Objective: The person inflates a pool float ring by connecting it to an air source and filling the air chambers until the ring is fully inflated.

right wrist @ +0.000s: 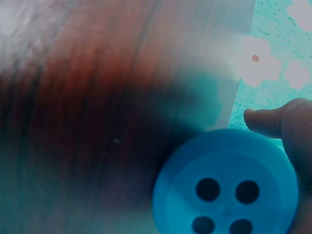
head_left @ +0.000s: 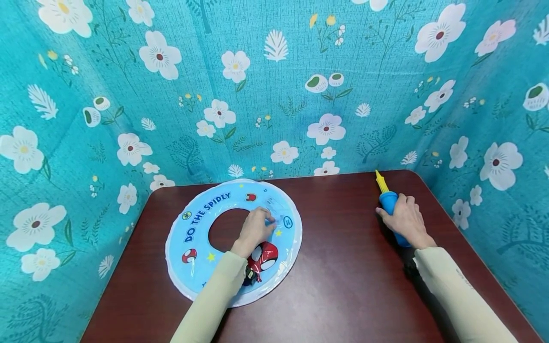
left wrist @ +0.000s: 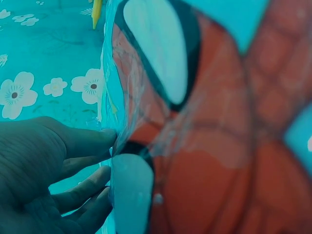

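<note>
An inflated light-blue swim ring, printed with "DO THE SPIDEY" and a red masked figure, lies flat on the left of the table. My left hand reaches over its inner hole and pinches the ring's right side, where a small blue bit shows at the fingertips. In the left wrist view, thumb and fingers meet the ring's clear plastic beside the red print. At the table's right, my right hand grips a blue hand pump with a yellow nozzle pointing away. Its round holed end faces the right wrist camera.
Both things are on a dark reddish-brown table with rounded far corners. A teal flowered cloth hangs behind it and along both sides. Under the right forearm, a small dark object shows partly.
</note>
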Motion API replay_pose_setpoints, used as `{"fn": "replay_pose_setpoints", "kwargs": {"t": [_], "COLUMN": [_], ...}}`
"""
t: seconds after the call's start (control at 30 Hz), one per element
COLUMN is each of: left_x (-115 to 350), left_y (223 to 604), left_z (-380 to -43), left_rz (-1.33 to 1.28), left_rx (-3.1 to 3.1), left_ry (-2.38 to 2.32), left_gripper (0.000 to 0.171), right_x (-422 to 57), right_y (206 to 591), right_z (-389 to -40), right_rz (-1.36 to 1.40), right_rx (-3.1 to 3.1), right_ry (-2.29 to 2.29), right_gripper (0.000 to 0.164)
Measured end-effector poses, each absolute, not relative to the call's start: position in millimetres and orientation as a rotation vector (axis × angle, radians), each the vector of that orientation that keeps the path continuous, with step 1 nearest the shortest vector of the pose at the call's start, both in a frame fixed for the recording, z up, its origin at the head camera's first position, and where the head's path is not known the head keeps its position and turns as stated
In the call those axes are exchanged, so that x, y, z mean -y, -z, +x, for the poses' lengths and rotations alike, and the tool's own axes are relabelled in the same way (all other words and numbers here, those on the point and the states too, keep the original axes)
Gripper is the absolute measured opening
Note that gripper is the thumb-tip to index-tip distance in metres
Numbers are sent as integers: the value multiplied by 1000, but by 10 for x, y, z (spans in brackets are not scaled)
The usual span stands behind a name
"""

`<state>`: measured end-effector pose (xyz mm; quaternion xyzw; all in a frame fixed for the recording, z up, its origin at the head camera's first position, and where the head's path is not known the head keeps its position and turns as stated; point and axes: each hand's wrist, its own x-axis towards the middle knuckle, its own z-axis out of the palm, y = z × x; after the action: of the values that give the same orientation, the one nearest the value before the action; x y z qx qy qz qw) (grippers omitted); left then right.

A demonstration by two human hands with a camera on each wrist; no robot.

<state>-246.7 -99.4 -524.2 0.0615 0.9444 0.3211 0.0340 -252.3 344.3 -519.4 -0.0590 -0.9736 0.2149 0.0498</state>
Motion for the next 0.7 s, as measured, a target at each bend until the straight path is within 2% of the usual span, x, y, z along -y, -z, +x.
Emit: {"fn": "replay_pose_setpoints", "kwargs": {"t": [0.23, 0.7], "left_x": [1003, 1008], "left_y": [5259, 5244], "left_z": [-2465, -2477], "left_rz": [236, 233], "left_rx": [-2925, -2909], "left_ry": [-970, -953], "left_gripper": [23, 25], "right_x": [-3447, -3487], "right_y": [5227, 5239], "right_z": [-2520, -2523], "right_rz": [-229, -364], "right_rx": [2995, 3102], "right_ry": [-651, -681], "right_gripper": [77, 76]}}
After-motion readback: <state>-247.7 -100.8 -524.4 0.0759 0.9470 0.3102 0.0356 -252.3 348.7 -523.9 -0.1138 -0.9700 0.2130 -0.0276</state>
